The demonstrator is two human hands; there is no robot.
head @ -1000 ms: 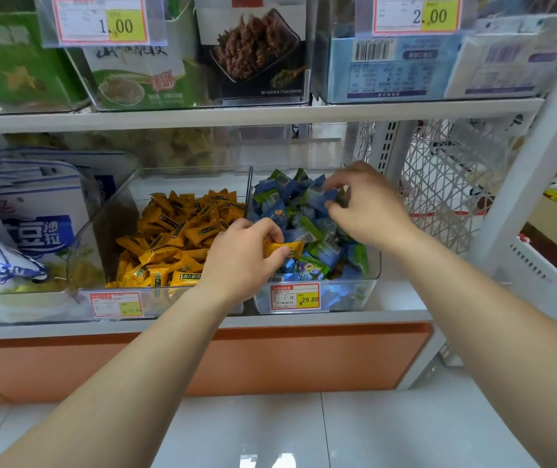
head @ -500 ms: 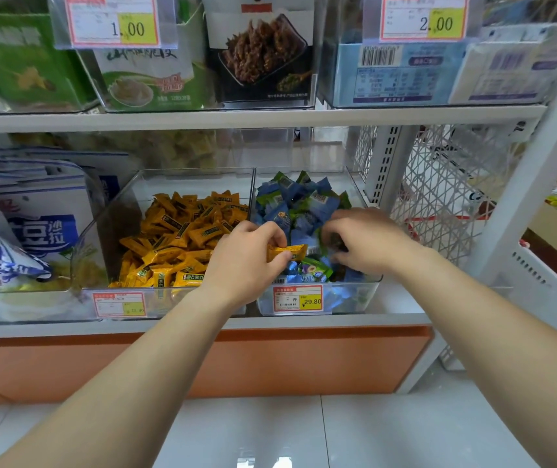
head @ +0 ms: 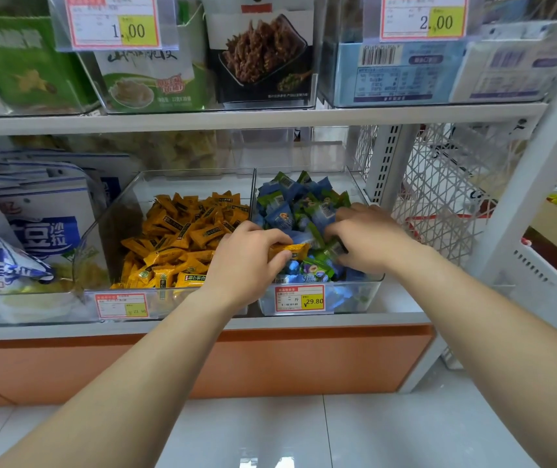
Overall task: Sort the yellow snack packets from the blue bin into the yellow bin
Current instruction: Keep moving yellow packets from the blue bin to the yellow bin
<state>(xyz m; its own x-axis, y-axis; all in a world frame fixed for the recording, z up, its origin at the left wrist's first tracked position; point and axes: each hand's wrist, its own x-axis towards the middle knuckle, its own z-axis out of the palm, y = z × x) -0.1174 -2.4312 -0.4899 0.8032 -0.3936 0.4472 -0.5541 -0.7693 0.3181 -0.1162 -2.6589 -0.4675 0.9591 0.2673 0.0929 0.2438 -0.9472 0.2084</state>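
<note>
Two clear bins stand side by side on the lower shelf. The left bin (head: 101,231) holds a heap of yellow snack packets (head: 182,238). The right bin (head: 368,288) is full of blue and green packets (head: 290,204). My left hand (head: 250,258) is over the front of the right bin, near the wall between the bins, shut on a yellow packet (head: 290,250). My right hand (head: 368,238) lies palm down in the blue and green heap, fingers curled around a green packet (head: 332,249); its grip is partly hidden.
Price tags hang on both bin fronts (head: 299,298). Large blue and white bags (head: 30,231) fill the shelf to the left. A white upright and wire mesh panel (head: 439,197) close off the right. The upper shelf (head: 270,118) carries boxed snacks overhead.
My right hand has come from the back of the blue bin down to its front middle and dug into the packets. My left hand keeps holding the yellow packet in about the same place.
</note>
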